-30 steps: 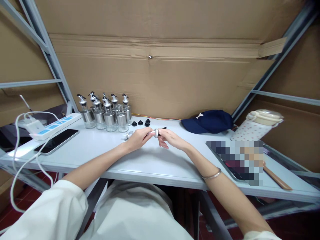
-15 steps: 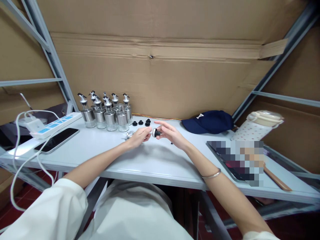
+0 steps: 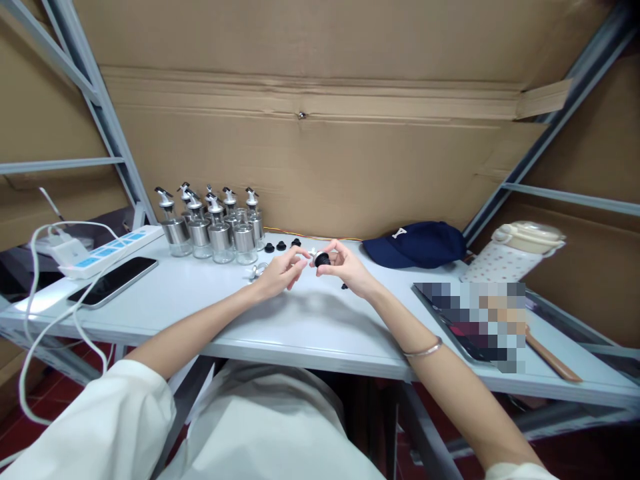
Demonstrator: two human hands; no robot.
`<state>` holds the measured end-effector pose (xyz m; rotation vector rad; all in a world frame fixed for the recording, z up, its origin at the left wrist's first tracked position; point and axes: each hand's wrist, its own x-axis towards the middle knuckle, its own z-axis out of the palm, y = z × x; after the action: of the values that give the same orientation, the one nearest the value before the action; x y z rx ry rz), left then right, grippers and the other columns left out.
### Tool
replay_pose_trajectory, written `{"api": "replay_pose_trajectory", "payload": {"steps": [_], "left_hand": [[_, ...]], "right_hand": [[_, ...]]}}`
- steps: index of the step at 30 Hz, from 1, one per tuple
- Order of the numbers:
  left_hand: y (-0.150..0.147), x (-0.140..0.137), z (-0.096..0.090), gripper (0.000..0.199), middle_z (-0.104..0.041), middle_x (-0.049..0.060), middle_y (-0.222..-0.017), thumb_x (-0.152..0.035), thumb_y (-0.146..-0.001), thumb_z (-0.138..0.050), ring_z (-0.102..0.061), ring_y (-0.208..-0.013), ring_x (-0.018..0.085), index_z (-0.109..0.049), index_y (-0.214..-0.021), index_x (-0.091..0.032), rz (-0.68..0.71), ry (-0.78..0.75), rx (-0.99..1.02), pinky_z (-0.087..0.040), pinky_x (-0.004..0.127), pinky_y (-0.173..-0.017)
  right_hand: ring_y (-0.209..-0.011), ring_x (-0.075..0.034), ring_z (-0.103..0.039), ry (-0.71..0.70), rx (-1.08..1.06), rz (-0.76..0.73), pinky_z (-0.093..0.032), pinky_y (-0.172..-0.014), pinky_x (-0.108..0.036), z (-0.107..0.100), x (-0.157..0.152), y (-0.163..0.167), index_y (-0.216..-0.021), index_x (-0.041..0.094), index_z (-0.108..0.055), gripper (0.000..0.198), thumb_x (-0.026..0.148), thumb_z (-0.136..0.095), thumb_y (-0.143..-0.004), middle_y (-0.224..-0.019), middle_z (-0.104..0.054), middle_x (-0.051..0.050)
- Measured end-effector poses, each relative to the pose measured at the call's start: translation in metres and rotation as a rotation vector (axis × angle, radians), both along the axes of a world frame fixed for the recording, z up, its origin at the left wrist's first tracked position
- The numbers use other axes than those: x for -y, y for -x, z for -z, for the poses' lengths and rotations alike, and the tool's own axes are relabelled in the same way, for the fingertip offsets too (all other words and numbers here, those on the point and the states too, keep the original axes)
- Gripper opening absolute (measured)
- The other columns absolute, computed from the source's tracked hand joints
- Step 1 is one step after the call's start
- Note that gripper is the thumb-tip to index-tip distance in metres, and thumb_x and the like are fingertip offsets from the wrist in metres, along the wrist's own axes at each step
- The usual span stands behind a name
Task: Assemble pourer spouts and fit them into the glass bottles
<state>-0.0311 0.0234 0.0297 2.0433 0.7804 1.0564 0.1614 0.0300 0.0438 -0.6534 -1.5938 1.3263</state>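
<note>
My right hand [image 3: 351,272] grips a pour spout [image 3: 321,260] with a silver collar and a black rubber stopper, its stopper end turned towards me. Just left of it, my left hand [image 3: 280,273] has its fingers apart and holds nothing. Beside the left hand a shiny silver-and-clear part [image 3: 257,271] lies on the table, partly covered by the fingers. Behind both hands sit several small black stoppers [image 3: 281,246]. A tiny black piece [image 3: 345,287] shows under the right hand.
Several glass-and-steel oil bottles [image 3: 222,240], most with pour spouts, stand at the back left. A power strip [image 3: 113,250] and a phone [image 3: 115,282] lie left. At right are a navy cap [image 3: 420,245], a dotted flask [image 3: 515,253] and a dark tray [image 3: 425,303], partly pixelated.
The left hand has let go of the spout and its fingers have opened. The right hand has closed around the spout and turned its black end towards me.
</note>
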Motion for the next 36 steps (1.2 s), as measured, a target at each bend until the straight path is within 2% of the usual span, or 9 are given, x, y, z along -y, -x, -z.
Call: {"api": "replay_pose_trajectory", "payload": {"steps": [4, 10, 14, 19, 23, 27, 32, 36], "left_hand": [[-0.002, 0.0, 0.006, 0.035, -0.054, -0.005, -0.068, -0.047, -0.09, -0.041, -0.056, -0.048, 0.008, -0.043, -0.11, -0.019, 0.076, 0.006, -0.026, -0.043, 0.021, -0.052], [-0.003, 0.0, 0.007, 0.036, -0.055, -0.004, -0.072, -0.045, -0.089, -0.046, -0.058, -0.051, 0.009, -0.039, -0.113, -0.02, 0.075, -0.017, -0.024, -0.044, 0.021, -0.055], [-0.003, 0.002, 0.005, 0.038, -0.056, -0.004, -0.073, -0.043, -0.086, -0.053, -0.058, -0.053, 0.009, -0.039, -0.113, -0.021, 0.064, -0.022, -0.075, -0.042, 0.02, -0.052], [-0.003, 0.0, 0.006, 0.027, -0.053, -0.005, -0.069, -0.035, -0.088, -0.05, -0.058, -0.056, 0.01, -0.044, -0.11, -0.02, 0.006, -0.097, -0.069, -0.045, 0.023, -0.062], [-0.003, -0.004, 0.008, 0.026, -0.056, 0.0, -0.086, -0.032, -0.083, -0.057, -0.058, -0.068, 0.011, -0.049, -0.104, -0.019, -0.078, -0.172, -0.041, -0.046, 0.025, -0.067], [-0.003, -0.006, 0.008, 0.015, -0.053, 0.004, -0.094, -0.028, -0.085, -0.054, -0.055, -0.085, 0.015, -0.053, -0.096, -0.017, -0.087, -0.253, -0.024, -0.047, 0.027, -0.075], [-0.003, -0.005, 0.006, 0.012, -0.051, 0.005, -0.095, -0.026, -0.087, -0.051, -0.052, -0.089, 0.016, -0.055, -0.094, -0.017, -0.052, -0.295, -0.027, -0.047, 0.028, -0.077], [-0.003, -0.005, 0.007, 0.011, -0.05, 0.005, -0.094, -0.026, -0.087, -0.051, -0.052, -0.088, 0.016, -0.053, -0.093, -0.017, -0.042, -0.281, -0.005, -0.047, 0.028, -0.077]], "right_hand": [[-0.048, -0.008, -0.052, -0.064, 0.042, 0.037, -0.043, -0.047, -0.023, -0.001, 0.001, 0.002, -0.077, 0.022, -0.042, 0.046, 0.028, -0.082, -0.054, -0.069, -0.065, 0.005], [-0.037, -0.005, -0.046, -0.103, 0.1, 0.011, -0.034, -0.037, -0.019, 0.001, 0.0, 0.001, -0.076, 0.021, -0.04, 0.045, 0.034, -0.08, -0.059, -0.065, -0.061, 0.007], [-0.043, -0.009, -0.055, -0.075, 0.158, -0.058, -0.043, -0.046, -0.022, 0.007, -0.002, 0.002, -0.074, 0.021, -0.04, 0.044, 0.04, -0.078, -0.063, -0.062, -0.063, 0.005], [-0.062, -0.016, -0.067, 0.023, 0.17, -0.073, -0.053, -0.063, -0.031, 0.009, -0.002, 0.003, -0.086, 0.02, -0.048, 0.041, 0.051, -0.07, -0.07, -0.07, -0.068, 0.0], [-0.077, -0.015, -0.066, -0.023, 0.103, -0.036, -0.052, -0.071, -0.031, 0.007, -0.003, 0.001, -0.08, 0.02, -0.051, 0.034, 0.038, -0.076, -0.066, -0.087, -0.069, -0.002], [-0.078, -0.014, -0.065, -0.004, 0.078, 0.002, -0.05, -0.075, -0.031, 0.009, -0.007, -0.001, -0.071, 0.02, -0.048, 0.035, 0.027, -0.08, -0.058, -0.084, -0.069, -0.001], [-0.077, -0.013, -0.063, 0.008, 0.065, -0.013, -0.049, -0.076, -0.03, 0.007, -0.005, -0.001, -0.067, 0.019, -0.049, 0.035, 0.025, -0.082, -0.055, -0.082, -0.068, 0.001], [-0.076, -0.012, -0.061, -0.011, 0.049, 0.008, -0.048, -0.071, -0.028, 0.003, -0.003, -0.001, -0.07, 0.019, -0.051, 0.032, 0.031, -0.079, -0.06, -0.083, -0.065, 0.001]]}}
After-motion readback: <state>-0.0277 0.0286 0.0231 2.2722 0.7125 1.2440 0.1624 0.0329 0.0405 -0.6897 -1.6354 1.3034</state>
